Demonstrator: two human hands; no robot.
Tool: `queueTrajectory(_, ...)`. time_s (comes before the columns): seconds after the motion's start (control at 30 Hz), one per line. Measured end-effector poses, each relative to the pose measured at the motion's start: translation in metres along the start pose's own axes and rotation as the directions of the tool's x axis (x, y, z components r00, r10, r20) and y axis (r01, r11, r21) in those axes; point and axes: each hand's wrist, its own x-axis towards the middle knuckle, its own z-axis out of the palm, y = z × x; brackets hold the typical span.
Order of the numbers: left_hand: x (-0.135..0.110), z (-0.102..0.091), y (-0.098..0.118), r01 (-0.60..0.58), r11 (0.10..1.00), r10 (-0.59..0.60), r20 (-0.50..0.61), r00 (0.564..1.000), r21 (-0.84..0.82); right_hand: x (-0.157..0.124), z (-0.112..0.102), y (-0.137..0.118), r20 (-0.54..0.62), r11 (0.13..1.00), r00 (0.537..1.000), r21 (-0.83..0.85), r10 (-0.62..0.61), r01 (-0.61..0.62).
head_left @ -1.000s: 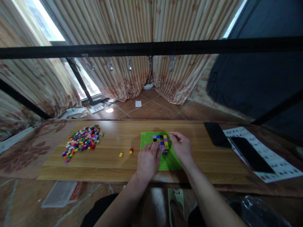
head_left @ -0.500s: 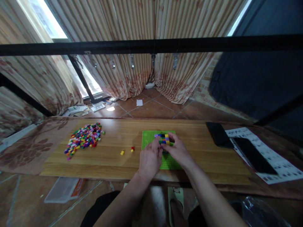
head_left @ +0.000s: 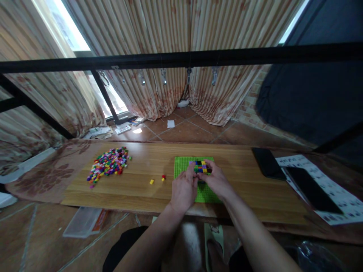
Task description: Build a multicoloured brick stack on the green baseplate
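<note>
On a green studded baseplate [head_left: 180, 164] stands a small multicoloured block of toy building bricks [head_left: 200, 167], with blue, black, yellow, orange and green showing on top. My left hand [head_left: 185, 189] is closed against its left and near side. From the right, my right hand [head_left: 217, 181] grips the same block, thumb at the near side and fingers at the far right corner. My fingers hide the block's lower parts. Left of the plate lie a loose yellow brick [head_left: 152, 181] and a small red and yellow pair of bricks [head_left: 163, 178].
A heap of mixed loose bricks [head_left: 110, 161] covers the left of the wooden tabletop [head_left: 141, 200]. At right lie a black tablet-like device [head_left: 268, 162], a black phone-like device [head_left: 312, 189] and a printed sheet [head_left: 336, 196]. A clear plastic box [head_left: 81, 223] sits on the floor.
The whole view has shifted slightly, so everything appears a little further right. Both hands stay on the brick block, with hardly any movement relative to the baseplate.
</note>
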Motion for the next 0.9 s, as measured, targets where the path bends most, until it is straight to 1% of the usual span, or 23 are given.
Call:
queueTrajectory(0.1,0.0,0.003,-0.001,-0.003,1.0,0.003,-0.016,1.0,0.002,0.0,0.0,0.002,0.024,0.999,1.0,0.052,0.006,-0.007)
queueTrajectory(0.23,-0.003,0.004,0.001,-0.017,1.0,0.016,-0.039,0.999,-0.013,0.0,-0.003,0.002,0.069,0.989,0.996,0.137,0.05,-0.059)
queueTrajectory(0.3,-0.004,0.0,0.003,-0.023,0.999,0.021,-0.054,0.998,-0.041,0.0,-0.006,0.002,0.1,0.982,0.992,0.165,0.073,-0.089)
queueTrajectory(0.37,-0.003,-0.008,0.001,-0.006,0.997,-0.001,-0.084,0.996,-0.076,0.002,-0.01,0.001,0.107,0.971,0.987,0.198,0.116,-0.136)
queueTrajectory(0.43,-0.001,-0.021,-0.009,0.051,0.993,-0.065,-0.139,0.988,-0.103,0.005,-0.014,0.0,0.06,0.958,0.982,0.218,0.178,-0.187)
queueTrajectory(0.5,0.001,-0.039,-0.028,0.154,0.981,-0.174,-0.19,0.966,-0.115,0.009,-0.017,-0.001,-0.015,0.952,0.976,0.225,0.218,-0.209)
queueTrajectory(0.53,0.002,-0.049,-0.041,0.232,0.967,-0.249,-0.195,0.949,-0.106,0.01,-0.019,-0.002,-0.043,0.951,0.974,0.228,0.222,-0.206)
queueTrajectory(0.57,0.002,-0.059,-0.055,0.313,0.946,-0.322,-0.179,0.93,-0.079,0.011,-0.02,-0.002,-0.064,0.951,0.974,0.237,0.219,-0.199)
queueTrajectory(0.6,0.002,-0.068,-0.069,0.383,0.923,-0.384,-0.139,0.913,-0.032,0.012,-0.021,-0.002,-0.08,0.95,0.973,0.248,0.216,-0.19)
queueTrajectory(0.63,0.0,-0.076,-0.083,0.42,0.907,-0.417,-0.071,0.906,0.039,0.013,-0.022,-0.002,-0.094,0.95,0.973,0.255,0.211,-0.182)
queueTrajectory(0.67,-0.002,-0.083,-0.094,0.432,0.894,-0.434,-0.012,0.901,0.117,0.014,-0.023,-0.002,-0.106,0.95,0.973,0.259,0.206,-0.173)
queueTrajectory(0.7,-0.004,-0.088,-0.103,0.444,0.877,-0.456,0.027,0.89,0.182,0.014,-0.023,-0.002,-0.116,0.952,0.973,0.259,0.2,-0.164)
queueTrajectory(0.73,-0.006,-0.091,-0.11,0.428,0.876,-0.454,0.077,0.888,0.221,0.014,-0.023,-0.002,-0.127,0.954,0.973,0.257,0.191,-0.154)
queueTrajectory(0.8,-0.01,-0.092,-0.114,0.369,0.887,-0.42,0.154,0.894,0.276,0.014,-0.022,-0.001,-0.138,0.958,0.975,0.253,0.174,-0.135)
queueTrajectory(0.83,-0.011,-0.091,-0.114,0.339,0.893,-0.4,0.177,0.899,0.296,0.014,-0.022,-0.001,-0.139,0.959,0.976,0.254,0.167,-0.128)
queueTrajectory(0.9,-0.013,-0.086,-0.111,0.305,0.89,-0.379,0.18,0.908,0.338,0.014,-0.02,-0.002,-0.137,0.958,0.977,0.259,0.162,-0.122)
